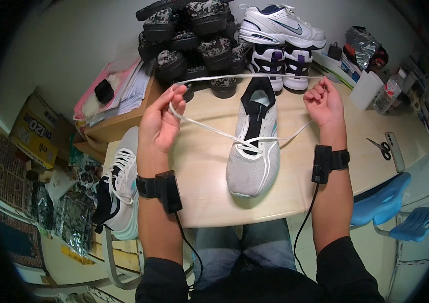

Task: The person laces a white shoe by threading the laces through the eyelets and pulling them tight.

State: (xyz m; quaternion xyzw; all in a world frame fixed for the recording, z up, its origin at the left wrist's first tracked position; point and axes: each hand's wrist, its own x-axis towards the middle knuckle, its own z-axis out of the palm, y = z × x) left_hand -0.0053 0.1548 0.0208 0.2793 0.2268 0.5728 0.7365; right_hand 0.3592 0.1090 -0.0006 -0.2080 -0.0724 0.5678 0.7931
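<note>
A light grey running shoe point(251, 174) with a black collar lies on the table in front of me, toe toward me. Its white shoelace point(214, 132) runs through only the lowest eyelets near the toe. One side of the lace rises to my left hand point(161, 118), whose fingertips pinch it; the other goes up toward my right hand point(325, 103). Between both hands a length of lace is stretched nearly straight above the shoe's heel. My right thumb and fingers are closed on the lace at its far end. Both hands are held apart from the shoe.
A laced grey-white shoe point(126, 166) rests beside my left forearm. Camouflage-patterned shoes point(214, 50) are piled at the back, next to white sneakers point(280, 28). Scissors point(384, 149), a phone point(395, 151) and a plastic bottle point(390, 91) are at the right. Cables hang from my wrist devices.
</note>
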